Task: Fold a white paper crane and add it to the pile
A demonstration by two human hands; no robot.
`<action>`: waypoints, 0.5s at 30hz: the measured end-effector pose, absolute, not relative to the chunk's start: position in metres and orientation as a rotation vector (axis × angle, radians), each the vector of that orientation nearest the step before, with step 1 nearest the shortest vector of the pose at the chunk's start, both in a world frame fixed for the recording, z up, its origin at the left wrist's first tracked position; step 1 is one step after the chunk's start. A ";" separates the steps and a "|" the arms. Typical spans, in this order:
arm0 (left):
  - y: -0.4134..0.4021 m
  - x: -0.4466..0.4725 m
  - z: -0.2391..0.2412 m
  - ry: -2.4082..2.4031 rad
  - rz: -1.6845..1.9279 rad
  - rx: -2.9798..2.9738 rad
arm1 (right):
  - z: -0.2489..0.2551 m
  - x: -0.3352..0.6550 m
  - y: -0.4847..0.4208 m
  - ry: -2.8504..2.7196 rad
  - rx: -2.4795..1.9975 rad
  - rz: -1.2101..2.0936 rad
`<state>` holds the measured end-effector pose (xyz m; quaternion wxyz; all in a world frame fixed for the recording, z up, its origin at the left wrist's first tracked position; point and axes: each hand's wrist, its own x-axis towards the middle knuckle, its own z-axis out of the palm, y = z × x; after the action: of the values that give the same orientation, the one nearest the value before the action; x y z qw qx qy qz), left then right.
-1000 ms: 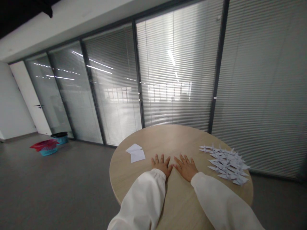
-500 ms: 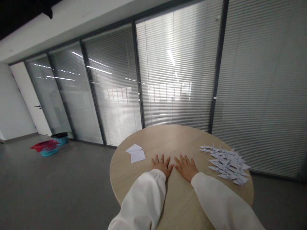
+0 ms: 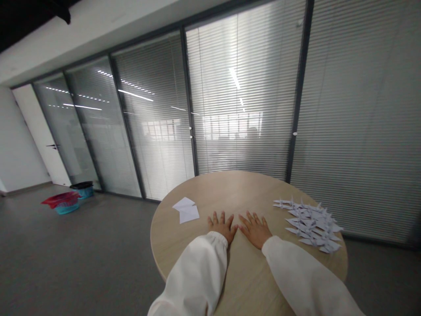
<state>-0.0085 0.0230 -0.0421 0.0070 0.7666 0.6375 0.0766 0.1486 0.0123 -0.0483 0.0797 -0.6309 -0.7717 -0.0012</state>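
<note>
My left hand [image 3: 222,226] lies flat on the round wooden table [image 3: 230,188], fingers spread, holding nothing. My right hand [image 3: 255,229] rests flat beside it, thumbs nearly touching, also empty. Both arms wear white sleeves. To the left of my left hand lie white paper sheets [image 3: 186,209]. To the right of my right hand sits a pile of several folded white paper cranes [image 3: 311,223].
A glass partition wall with shut blinds [image 3: 243,96] stands behind the table. Grey floor stretches to the left, with a red and blue basin [image 3: 64,202] and a dark bin [image 3: 82,188] by the wall. A white door [image 3: 42,140] is at far left.
</note>
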 end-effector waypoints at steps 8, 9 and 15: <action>0.015 -0.007 -0.029 1.995 0.312 2.433 | -0.047 0.150 0.010 -2.246 -1.803 -0.109; 0.013 -0.006 -0.024 1.969 0.350 2.458 | -0.045 0.150 0.009 -2.223 -1.755 -0.144; -0.002 -0.004 -0.005 1.965 0.629 2.383 | -0.033 0.145 0.002 -2.078 -1.392 -0.144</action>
<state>-0.0037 -0.0015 -0.0052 -0.0055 0.7560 0.6234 0.1995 0.1455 0.0019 -0.0326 0.3128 -0.5277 -0.7878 -0.0548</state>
